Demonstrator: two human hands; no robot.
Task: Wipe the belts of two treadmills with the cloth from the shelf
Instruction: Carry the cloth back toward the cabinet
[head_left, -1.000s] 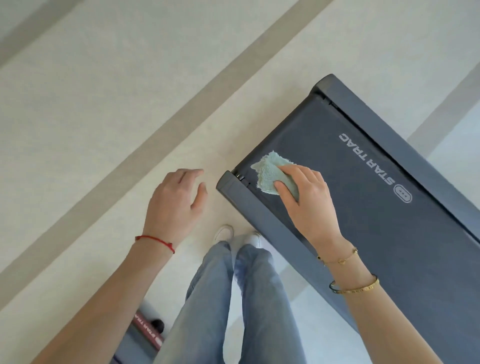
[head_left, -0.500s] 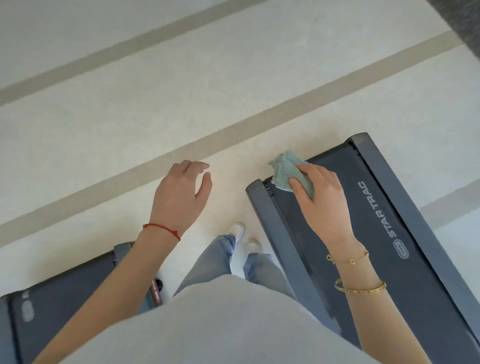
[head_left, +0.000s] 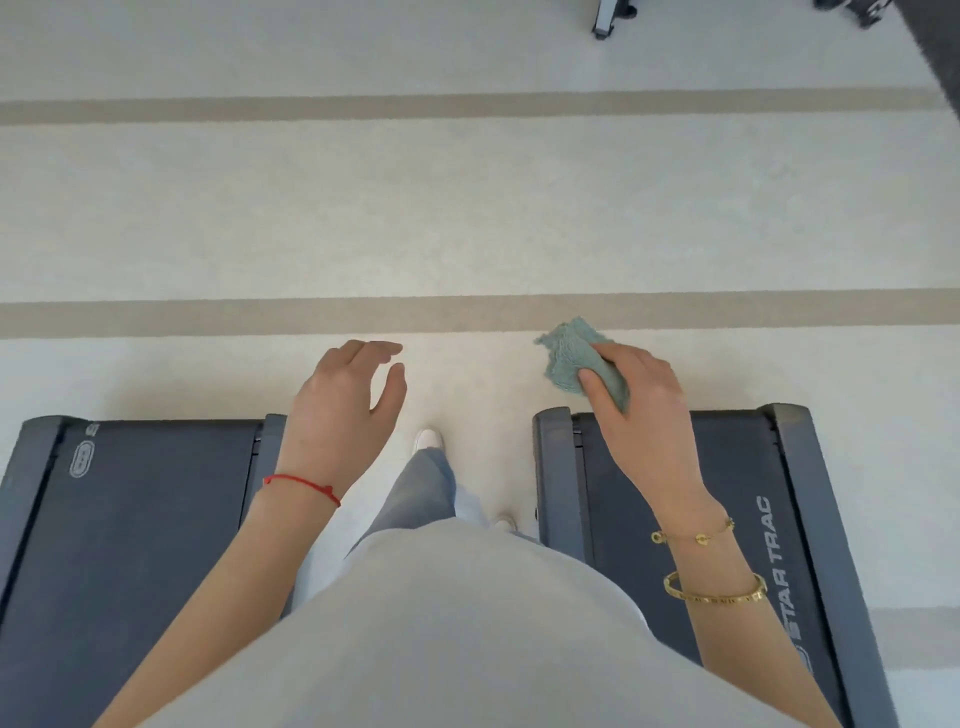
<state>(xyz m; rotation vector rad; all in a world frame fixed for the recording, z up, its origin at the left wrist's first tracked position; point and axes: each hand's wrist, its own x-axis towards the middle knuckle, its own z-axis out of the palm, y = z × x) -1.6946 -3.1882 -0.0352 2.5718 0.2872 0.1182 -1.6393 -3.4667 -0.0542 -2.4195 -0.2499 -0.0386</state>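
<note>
Between two dark grey treadmill decks, standing on pale floor with beige stripes. Right hand (head_left: 636, 410) pinching a crumpled pale green terry cloth (head_left: 576, 364), thumb and fingers curled round it; cloth held off the surface, apparently past the end of the right treadmill belt (head_left: 727, 493), though height above it hard to judge. Left hand (head_left: 343, 410) relaxed, grasping nothing, fingers loosely spread near the inner rail of the left treadmill belt (head_left: 150, 519). Both belts' long axes running toward the body, parallel. Left belt lying across from the cloth, nearer the idle hand. Count: two treadmills, one cloth, two hands.
</note>
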